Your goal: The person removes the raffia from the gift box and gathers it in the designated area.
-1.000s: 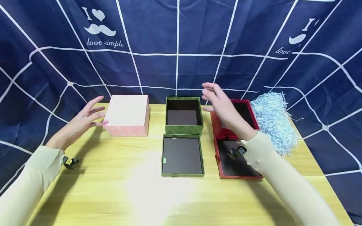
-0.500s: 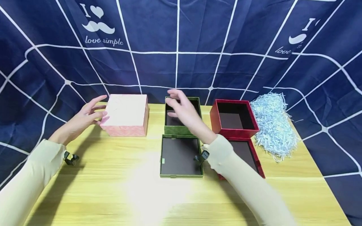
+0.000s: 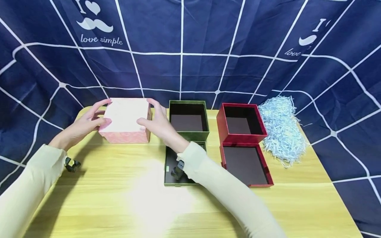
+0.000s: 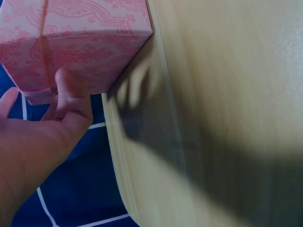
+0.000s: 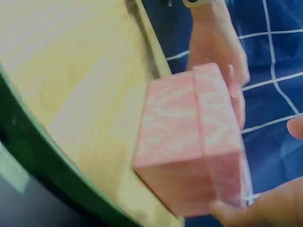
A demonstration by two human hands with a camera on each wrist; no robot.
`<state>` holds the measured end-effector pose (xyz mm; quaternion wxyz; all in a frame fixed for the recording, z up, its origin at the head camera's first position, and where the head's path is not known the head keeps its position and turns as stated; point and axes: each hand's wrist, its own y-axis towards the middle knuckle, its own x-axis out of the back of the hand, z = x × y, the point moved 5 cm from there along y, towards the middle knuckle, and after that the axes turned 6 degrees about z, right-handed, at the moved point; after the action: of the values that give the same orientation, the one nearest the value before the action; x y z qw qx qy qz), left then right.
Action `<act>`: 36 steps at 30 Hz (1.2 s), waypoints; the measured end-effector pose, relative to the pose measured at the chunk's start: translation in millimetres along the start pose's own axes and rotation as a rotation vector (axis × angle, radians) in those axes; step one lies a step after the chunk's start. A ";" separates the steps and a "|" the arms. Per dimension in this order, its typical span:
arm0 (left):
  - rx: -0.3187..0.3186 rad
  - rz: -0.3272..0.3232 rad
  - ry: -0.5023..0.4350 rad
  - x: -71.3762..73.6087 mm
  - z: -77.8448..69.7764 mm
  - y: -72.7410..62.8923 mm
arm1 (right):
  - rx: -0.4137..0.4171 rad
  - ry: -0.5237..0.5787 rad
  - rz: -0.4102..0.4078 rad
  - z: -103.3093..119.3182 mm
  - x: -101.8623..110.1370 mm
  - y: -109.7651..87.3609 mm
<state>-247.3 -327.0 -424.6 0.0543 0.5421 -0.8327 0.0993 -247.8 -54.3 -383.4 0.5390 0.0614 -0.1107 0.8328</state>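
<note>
The pink patterned box (image 3: 125, 114) with its lid on sits at the back left of the table. On its left side my left hand (image 3: 84, 124) has the thumb and index finger spread along the edge. The left wrist view shows that thumb (image 4: 71, 90) right at the box's side, low beside the lid's seam. My right hand (image 3: 160, 124) is at the opposite side, its index fingertip near the back right corner. In the right wrist view, its thumb (image 5: 265, 208) touches a corner of the pink box (image 5: 170, 123), while the index finger (image 5: 296, 127) stands apart from it.
A green box (image 3: 190, 135) and a red box (image 3: 245, 138) stand uncovered along the back, dark inside. Their upturned lids, green (image 3: 180, 184) and red (image 3: 269, 175), lie in front. Light-blue shredded paper (image 3: 282, 132) is heaped at the right. Dark blue grid cloth (image 3: 160, 76) hangs behind.
My right hand has swept left from over the red box, across the green box, to the pink box's right side. The left hand has stayed at the pink box's left edge.
</note>
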 end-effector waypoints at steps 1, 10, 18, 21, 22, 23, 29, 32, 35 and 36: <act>0.004 -0.002 0.003 1.1 0.4 -0.1 | -0.013 0.015 -0.005 -3.0 -3.8 2.8; -0.003 0.048 -0.018 0.9 -0.2 2.2 | -0.083 0.120 -0.032 -27.5 -10.3 24.4; 0.009 0.057 -0.113 1.2 1.7 3.5 | -0.092 0.128 -0.053 -31.4 -13.5 30.3; 0.007 0.051 -0.125 3.5 1.5 3.1 | -0.092 0.140 -0.063 -31.1 -16.1 31.4; 0.002 0.047 -0.132 4.0 1.1 2.6 | -0.091 0.143 -0.065 -30.9 -17.0 31.8; -0.005 0.045 -0.139 4.4 0.6 2.1 | -0.089 0.147 -0.065 -30.8 -17.6 32.2; -0.024 0.049 -0.138 3.6 -2.4 2.4 | -0.075 0.199 -0.048 -31.5 -17.4 33.7; -0.022 0.044 -0.139 3.2 -3.3 2.8 | -0.075 0.201 -0.044 -31.4 -16.0 33.0; -0.026 0.033 -0.151 3.4 -3.6 2.0 | -0.075 0.198 -0.035 -31.4 -15.6 33.1; -0.029 0.029 -0.156 3.4 -3.6 1.4 | -0.076 0.195 -0.033 -31.4 -15.7 33.1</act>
<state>-250.1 -328.6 -420.6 -0.0044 0.5352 -0.8435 0.0455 -271.0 -73.4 -421.2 0.5628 -0.0387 -0.0880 0.8210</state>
